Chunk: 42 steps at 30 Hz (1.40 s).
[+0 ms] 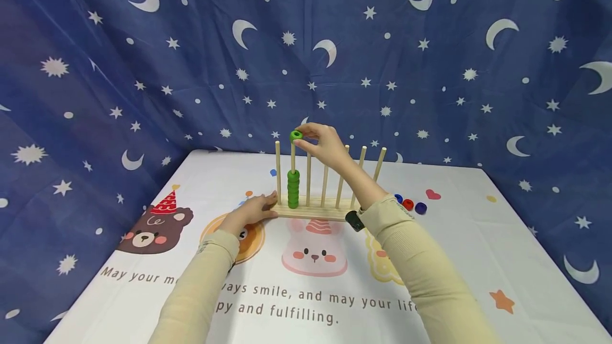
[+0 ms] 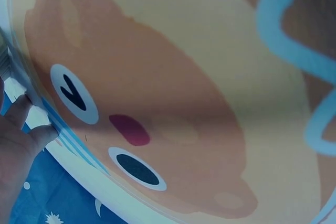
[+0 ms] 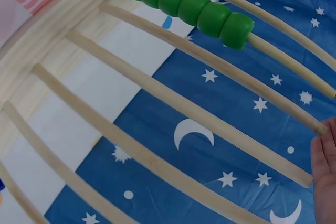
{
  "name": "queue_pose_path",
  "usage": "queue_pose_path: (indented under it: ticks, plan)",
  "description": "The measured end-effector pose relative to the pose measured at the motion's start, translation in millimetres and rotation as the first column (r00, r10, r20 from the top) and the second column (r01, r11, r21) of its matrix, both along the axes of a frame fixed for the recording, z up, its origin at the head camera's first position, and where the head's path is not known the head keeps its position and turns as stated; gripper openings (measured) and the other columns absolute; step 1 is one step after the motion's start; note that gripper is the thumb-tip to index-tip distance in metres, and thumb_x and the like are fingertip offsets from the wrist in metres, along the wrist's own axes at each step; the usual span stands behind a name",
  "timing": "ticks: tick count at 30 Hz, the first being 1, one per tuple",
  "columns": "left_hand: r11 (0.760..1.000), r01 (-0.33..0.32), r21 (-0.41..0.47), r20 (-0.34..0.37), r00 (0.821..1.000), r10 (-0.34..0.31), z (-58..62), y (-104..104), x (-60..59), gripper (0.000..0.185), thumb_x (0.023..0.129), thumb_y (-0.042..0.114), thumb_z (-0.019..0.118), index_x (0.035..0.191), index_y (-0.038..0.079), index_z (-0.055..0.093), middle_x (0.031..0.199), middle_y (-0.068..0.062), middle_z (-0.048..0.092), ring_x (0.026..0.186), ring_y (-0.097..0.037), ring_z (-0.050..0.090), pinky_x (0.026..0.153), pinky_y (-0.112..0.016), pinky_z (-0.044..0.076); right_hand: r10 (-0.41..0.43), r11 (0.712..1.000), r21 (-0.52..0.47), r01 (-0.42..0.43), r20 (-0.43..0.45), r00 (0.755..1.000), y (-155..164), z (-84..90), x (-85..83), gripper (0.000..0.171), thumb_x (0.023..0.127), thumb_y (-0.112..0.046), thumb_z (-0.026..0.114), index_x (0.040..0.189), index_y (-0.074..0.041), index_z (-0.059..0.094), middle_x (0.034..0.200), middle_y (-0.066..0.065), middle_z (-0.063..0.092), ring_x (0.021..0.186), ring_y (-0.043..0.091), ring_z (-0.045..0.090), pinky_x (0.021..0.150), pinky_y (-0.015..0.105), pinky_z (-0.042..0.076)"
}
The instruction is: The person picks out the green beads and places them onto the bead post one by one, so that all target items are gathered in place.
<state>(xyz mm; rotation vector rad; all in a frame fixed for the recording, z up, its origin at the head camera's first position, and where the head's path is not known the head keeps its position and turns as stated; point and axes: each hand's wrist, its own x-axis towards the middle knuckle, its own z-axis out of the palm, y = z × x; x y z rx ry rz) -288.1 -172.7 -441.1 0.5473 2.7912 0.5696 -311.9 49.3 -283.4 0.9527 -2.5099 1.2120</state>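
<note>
A wooden bead rack with upright pegs stands on the table, its pale base (image 1: 313, 215) running left to right. My left hand (image 1: 253, 210) grips the left end of this base, thumb in front and fingers behind. Up at the tip of the second peg from the left, my right hand (image 1: 326, 145) pinches a green bead (image 1: 292, 137) between thumb and fingers. Below it, a stack of several green beads (image 3: 189, 9) sits on that same peg. The right wrist view shows only part of the right hand (image 3: 325, 169); the pinched bead is out of that view.
To the right of the rack lie loose beads: a blue one (image 1: 398, 198) partly behind the sleeve, a red one (image 1: 408, 204) and a purple one (image 1: 421, 208). A printed white cloth (image 1: 454, 259) covers the table. Behind hangs a blue curtain (image 1: 306, 89) with moons and stars.
</note>
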Motion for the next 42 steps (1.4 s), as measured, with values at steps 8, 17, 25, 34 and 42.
queue_pose_path:
  ticks: [8, 17, 25, 34, 42]
  plan:
    - [1.0, 0.019, -0.007, -0.011, 1.0, -0.019, 0.8, 1.6, -0.2, 0.057, 0.086, 0.034, 0.054, 0.134, 0.007, 0.037, 0.144, -0.009, 0.023, 0.128, -0.043, 0.024, 0.104, -0.053, 0.023, 0.021, 1.0, -0.002, -0.021, 0.076, 0.997, -2.9, 0.7, -8.1, 0.035, 0.082, -0.022, 0.061, 0.113, -0.006, 0.058, 0.106, 0.009, 0.064, 0.098, 0.017, 0.061, 0.085, 0.03, 0.049]
    - [1.0, 0.004, -0.029, 0.001, 1.0, -0.004, 5.6, 1.8, 2.5, 0.057, 0.087, 0.035, 0.052, 0.134, 0.009, 0.036, 0.145, -0.008, 0.022, 0.129, -0.042, 0.023, 0.104, -0.053, 0.023, 0.014, 0.995, 0.093, -0.018, 0.045, 0.999, -6.0, 3.4, -6.6, 0.032, 0.081, -0.022, 0.063, 0.109, -0.007, 0.06, 0.103, 0.007, 0.064, 0.099, 0.019, 0.06, 0.091, 0.032, 0.046]
    - [0.999, 0.029, 0.014, -0.007, 1.0, -0.029, -12.5, -5.1, -13.9, 0.064, 0.082, 0.05, 0.05, 0.135, 0.017, 0.036, 0.146, 0.0, 0.021, 0.128, -0.042, 0.024, 0.104, -0.054, 0.022, 0.018, 0.992, 0.122, -0.025, 0.055, 0.998, -4.8, 4.2, -7.6, 0.036, 0.08, -0.024, 0.063, 0.112, -0.006, 0.059, 0.109, 0.009, 0.062, 0.103, 0.02, 0.058, 0.092, 0.034, 0.045]
    - [1.0, 0.018, 0.014, -0.008, 1.0, -0.018, -3.2, 1.3, -4.0, 0.059, 0.084, 0.038, 0.055, 0.133, 0.01, 0.039, 0.144, -0.007, 0.023, 0.128, -0.042, 0.024, 0.105, -0.052, 0.022, 0.034, 0.991, 0.129, -0.045, 0.086, 0.996, -0.7, 5.3, -7.3, 0.038, 0.081, -0.026, 0.062, 0.113, -0.007, 0.058, 0.113, 0.01, 0.061, 0.104, 0.02, 0.057, 0.092, 0.031, 0.044]
    - [0.999, 0.009, -0.031, -0.016, 1.0, -0.009, 2.5, 2.8, 1.2, 0.056, 0.085, 0.035, 0.054, 0.133, 0.01, 0.038, 0.145, -0.006, 0.023, 0.129, -0.041, 0.024, 0.105, -0.051, 0.024, 0.055, 0.99, 0.122, -0.065, 0.085, 0.995, -0.3, 6.6, -7.1, 0.036, 0.082, -0.025, 0.061, 0.113, -0.006, 0.058, 0.112, 0.011, 0.06, 0.103, 0.021, 0.057, 0.091, 0.032, 0.045]
